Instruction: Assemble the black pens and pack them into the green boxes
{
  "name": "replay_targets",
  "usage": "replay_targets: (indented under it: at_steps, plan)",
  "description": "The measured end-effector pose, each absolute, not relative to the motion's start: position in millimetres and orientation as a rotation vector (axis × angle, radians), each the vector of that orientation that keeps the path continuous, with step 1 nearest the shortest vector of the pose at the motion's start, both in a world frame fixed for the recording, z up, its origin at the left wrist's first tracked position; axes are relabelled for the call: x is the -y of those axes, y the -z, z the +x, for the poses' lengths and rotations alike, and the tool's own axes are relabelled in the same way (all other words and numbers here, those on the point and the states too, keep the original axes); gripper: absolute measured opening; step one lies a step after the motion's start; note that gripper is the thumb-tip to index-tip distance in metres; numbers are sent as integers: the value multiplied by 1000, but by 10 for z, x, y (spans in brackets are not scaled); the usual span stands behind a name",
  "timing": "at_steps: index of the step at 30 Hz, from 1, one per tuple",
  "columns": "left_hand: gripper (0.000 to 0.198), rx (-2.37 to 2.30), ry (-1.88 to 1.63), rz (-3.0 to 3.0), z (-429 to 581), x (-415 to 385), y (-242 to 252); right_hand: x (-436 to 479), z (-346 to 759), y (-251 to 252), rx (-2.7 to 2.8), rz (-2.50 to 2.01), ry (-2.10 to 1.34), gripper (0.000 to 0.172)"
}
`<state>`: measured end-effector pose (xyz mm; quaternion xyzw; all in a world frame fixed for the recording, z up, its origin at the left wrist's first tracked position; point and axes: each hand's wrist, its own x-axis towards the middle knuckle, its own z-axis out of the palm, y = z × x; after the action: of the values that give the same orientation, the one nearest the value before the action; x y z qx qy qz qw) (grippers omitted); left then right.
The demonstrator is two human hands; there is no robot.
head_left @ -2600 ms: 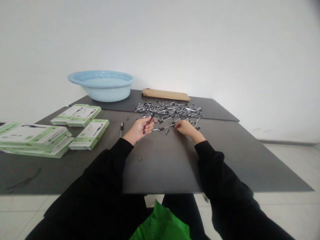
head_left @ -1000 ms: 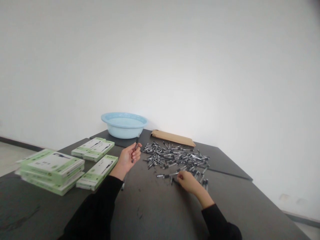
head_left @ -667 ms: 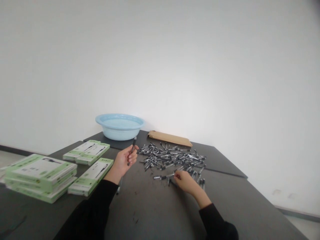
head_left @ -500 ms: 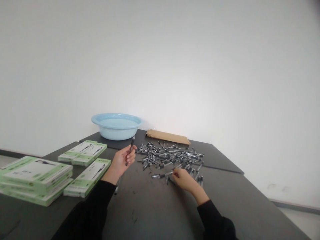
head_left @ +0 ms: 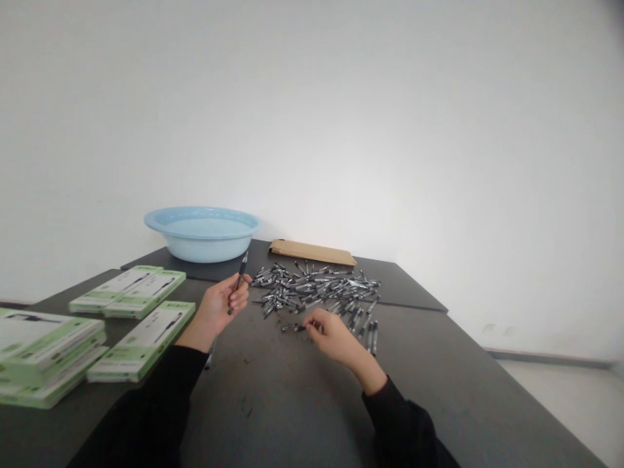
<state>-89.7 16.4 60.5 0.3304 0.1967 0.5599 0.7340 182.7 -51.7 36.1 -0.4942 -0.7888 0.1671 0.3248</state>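
Dark surface (head_left: 302, 403): green boxes (head_left: 141, 341) at near left. Right hand (head_left: 334, 338), grip curled over a loose pen (head_left: 291, 327) at the near edge of the pen pile (head_left: 322, 289); whether it pinches, cannot tell. Left hand (head_left: 217, 309), just left of the pile, grip closed round a black pen (head_left: 240, 276) tilted upward. Farthest: blue basin (head_left: 202, 234), brown envelope (head_left: 312, 252)

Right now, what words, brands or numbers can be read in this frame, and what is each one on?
Green-and-white boxes: printing present, too blurred to read.
Pile of pens: labels too small to read.
Pen in the left hand: nothing legible.
Blue basin, brown envelope: no text visible.
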Motion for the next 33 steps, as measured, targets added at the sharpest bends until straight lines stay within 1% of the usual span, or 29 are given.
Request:
replay_targets:
  at_steps: [5, 11, 17, 23, 28, 33]
  plan:
    - [19, -454, -1257, 748, -923, -187, -595, 518, 1923, -258, 2077, -1370, -469, 20]
    - [29, -537, -1314, 861, -1213, -247, -577, 357, 2096, -225, 2077, -1390, -530, 19]
    - [29, -557, -1369, 860, -1504, -310, -512, -319, 2106, -293, 2219, -1405, -429, 24]
    - [26, -616, -1363, 861, -1475, -325, -520, -1184, 1528, -405, 2353, -1345, -244, 32]
    - [25, -636, -1380, 876, -1462, -257, -546, -1713, 1088, -298, 2438, -1358, -230, 31]
    - [22, -655, -1388, 809, -1465, -250, -563, -1922, 941, -141, 2492, -1443, -219, 29]
